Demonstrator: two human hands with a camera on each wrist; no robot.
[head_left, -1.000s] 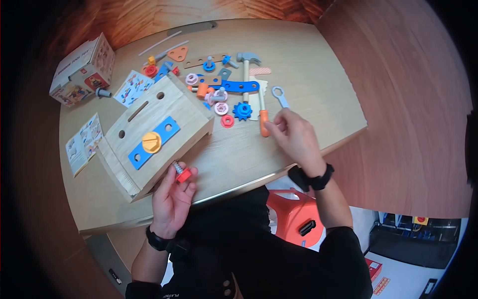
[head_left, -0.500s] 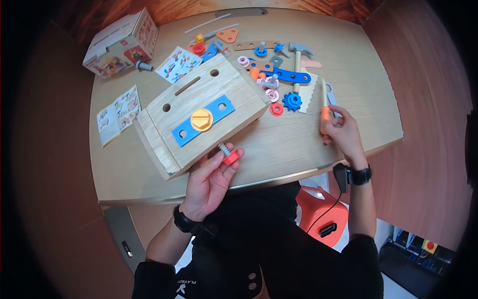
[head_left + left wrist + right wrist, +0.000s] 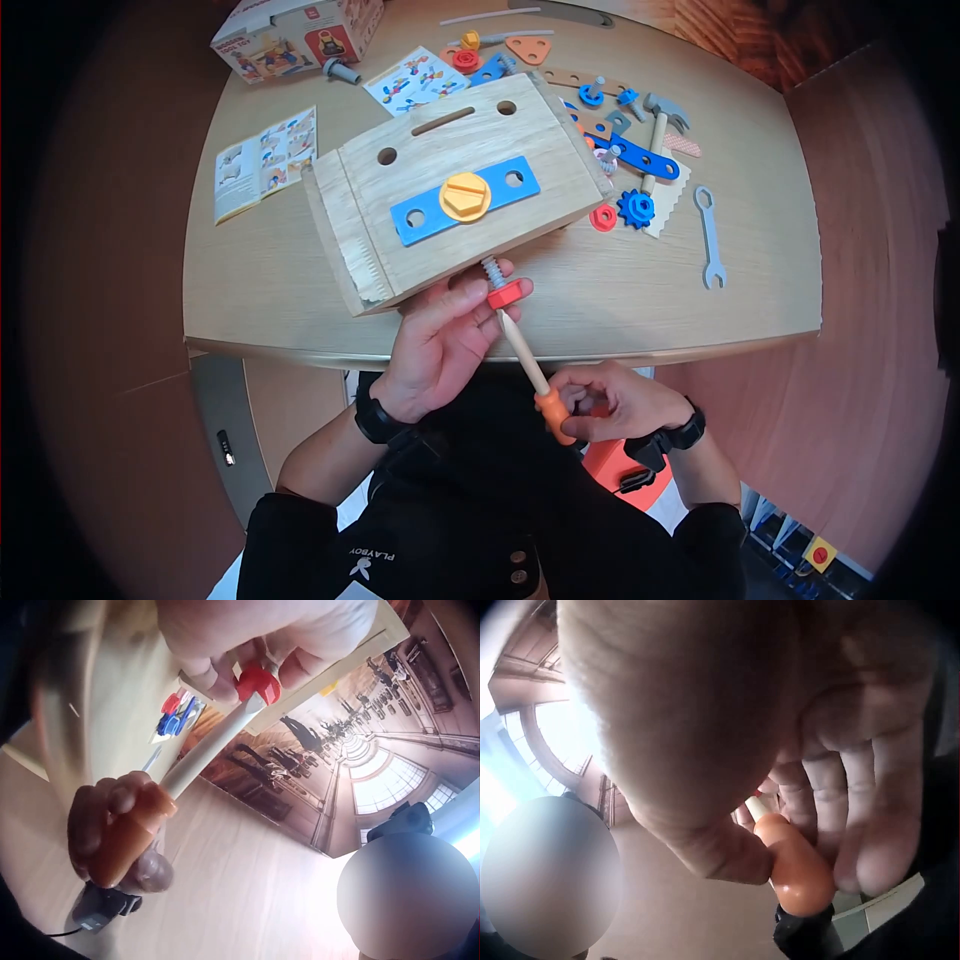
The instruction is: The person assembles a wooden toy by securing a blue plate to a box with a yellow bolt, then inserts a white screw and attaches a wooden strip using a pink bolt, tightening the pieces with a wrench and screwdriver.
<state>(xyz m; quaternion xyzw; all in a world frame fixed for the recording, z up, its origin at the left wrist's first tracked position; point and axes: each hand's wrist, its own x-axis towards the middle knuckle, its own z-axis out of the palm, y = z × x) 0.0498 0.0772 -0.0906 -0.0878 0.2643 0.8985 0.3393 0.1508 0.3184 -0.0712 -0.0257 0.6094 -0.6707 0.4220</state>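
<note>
My left hand [image 3: 440, 335] holds a red-headed bolt [image 3: 505, 294] with a grey threaded shank at the front side of a wooden toy toolbox [image 3: 450, 130]. The shank points up toward the box's lower edge. My right hand [image 3: 625, 400] grips a toy screwdriver [image 3: 522, 350] by its orange handle [image 3: 799, 877]. In the left wrist view the screwdriver's pale tip meets the red bolt head [image 3: 259, 685]. On the box's facing panel lies a blue strip [image 3: 425, 213] with holes, and a yellow slotted bolt head [image 3: 466, 196] sits at its middle.
A grey wrench [image 3: 709, 235] lies at the right of the table. Behind the box are a toy hammer [image 3: 660, 125], a blue gear [image 3: 636, 209] and several loose parts. Instruction sheets [image 3: 268, 165] and a carton [image 3: 295, 40] occupy the left side.
My right hand has picked up the screwdriver from beside the wrench and brought it left and down to the red bolt's head. My left hand still holds the bolt at the box.
</note>
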